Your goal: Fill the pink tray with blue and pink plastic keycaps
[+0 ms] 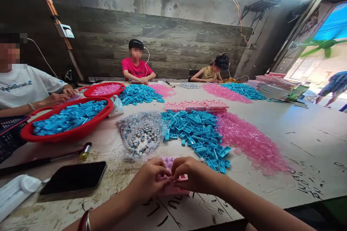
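left hand [148, 178], right hand [191, 175]: fingertips bunched, cannot tell if gripping | pink tray [176, 190]: middle hidden by fingers

On the table [314, 130], a tray [176, 190] lies at lower centre of the frame, between the left hand [148, 177] and the right hand [193, 175]. Behind it, a bag of small parts [143, 133] sits left of a heap of cases [193, 130], with a heap of plastic bits [252, 144] to their right and a row of trays [196, 106] behind. At lower left, a phone [74, 177] lies before a hammer [86, 148]; farther back, a basin [58, 138] holds more cases.
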A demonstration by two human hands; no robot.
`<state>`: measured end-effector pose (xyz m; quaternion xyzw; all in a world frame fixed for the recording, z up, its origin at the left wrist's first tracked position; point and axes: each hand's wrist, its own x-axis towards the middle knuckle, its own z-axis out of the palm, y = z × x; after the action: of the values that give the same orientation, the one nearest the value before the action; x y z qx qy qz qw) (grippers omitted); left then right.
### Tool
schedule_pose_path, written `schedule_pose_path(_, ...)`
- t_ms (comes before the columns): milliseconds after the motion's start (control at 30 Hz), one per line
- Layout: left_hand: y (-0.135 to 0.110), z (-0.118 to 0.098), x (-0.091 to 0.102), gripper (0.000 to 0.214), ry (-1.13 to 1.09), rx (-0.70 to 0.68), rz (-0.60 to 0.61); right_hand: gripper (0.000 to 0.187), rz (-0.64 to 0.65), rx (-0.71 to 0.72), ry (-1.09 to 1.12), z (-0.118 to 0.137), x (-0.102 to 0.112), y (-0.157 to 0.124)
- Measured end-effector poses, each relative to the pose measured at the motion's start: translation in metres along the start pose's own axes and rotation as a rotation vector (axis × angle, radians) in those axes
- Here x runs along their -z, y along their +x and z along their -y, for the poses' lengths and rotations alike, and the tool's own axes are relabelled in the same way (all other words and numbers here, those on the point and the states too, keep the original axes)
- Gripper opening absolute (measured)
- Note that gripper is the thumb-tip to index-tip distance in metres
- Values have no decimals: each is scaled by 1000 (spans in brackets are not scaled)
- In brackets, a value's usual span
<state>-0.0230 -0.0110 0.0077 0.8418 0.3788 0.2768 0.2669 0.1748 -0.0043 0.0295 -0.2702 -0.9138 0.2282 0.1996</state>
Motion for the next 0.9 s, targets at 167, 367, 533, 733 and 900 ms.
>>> schedule_pose_path(167, 0, 4, -3, 10, 21, -110, -31, 8, -20, 5, 31, 1, -2, 0)
schedule_pose_path(367, 0, 1, -2, 9, 56, -61, -23, 10, -52, -9, 33, -2, -7, -1)
schedule_pose_path(533, -1, -3, -1, 12, 59, -18, -24, 6, -67, -30, 43, 2, -8, 1)
schedule_pose_path(733, -1, 0, -3, 10, 64, -26, -32, 7, -42, -58, 53, 6, -4, -1)
schedule_pose_path(900, 0, 3, -4, 11, 74, -35, -12, 14, -31, -82, 66, 6, -2, -2)
